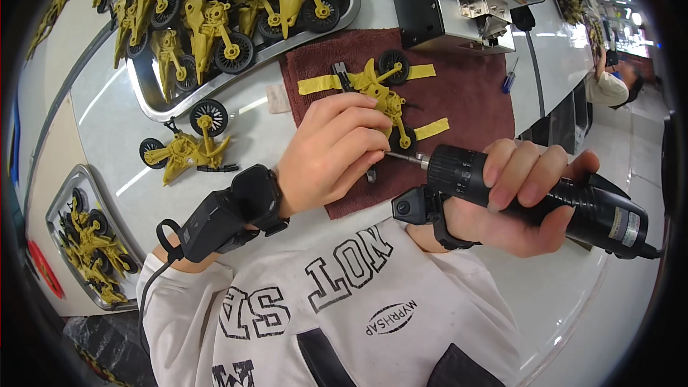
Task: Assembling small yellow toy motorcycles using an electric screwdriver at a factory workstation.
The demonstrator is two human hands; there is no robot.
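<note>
A yellow toy motorcycle (391,104) with black wheels lies on a dark red cloth (473,100), among strips of yellow tape. My left hand (333,145) rests over its near side, the fingers bent and pressed together. Whatever those fingertips pinch is hidden or too small to make out. In my right hand (527,197) is a black electric screwdriver (459,173), held nearly level. Its thin metal bit (405,157) points left and ends at my left fingertips, beside the motorcycle's lower wheel.
A metal tray (351,11) heaped with yellow toy motorcycles stands at the far left. Another toy motorcycle (188,152) lies below it, and a smaller tray (54,226) holds several more. A white and black machine (459,0) and a small blue screwdriver (509,80) are beyond the cloth.
</note>
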